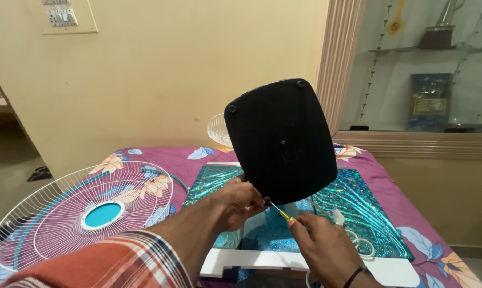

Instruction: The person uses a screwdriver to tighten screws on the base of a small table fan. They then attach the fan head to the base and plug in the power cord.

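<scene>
Right hand [326,242] is pinching a slim yellow-handled screwdriver [280,212], tip at the lower edge of the black rounded-square plastic fan base [281,141]; left hand [240,201] is clamped on that edge, holding it upright above the bed. Base is looking stiff, moderately heavy; rim grip suits. White wire fan guard [81,210] is lying left, clear.

Brightness: warm, even indoor light, moderately bright; the wall [161,80] reads a flat cream yellow.
Source: cannot tell exactly; the light seems soft and comes from above and in front.
Shadows: faint and soft, with a darker doorway at the far left.
Glare: glittering reflections on the shiny teal sheet [358,208]; hazy reflections on the glass cabinet [427,64].
Dark areas: the black base plate [281,141] shows little surface detail.
Blur: the plaid sleeve [107,264] at the bottom edge is soft.
Distortion: wide-angle stretch at the edges; the fan grille [65,213] looks elongated.
</scene>
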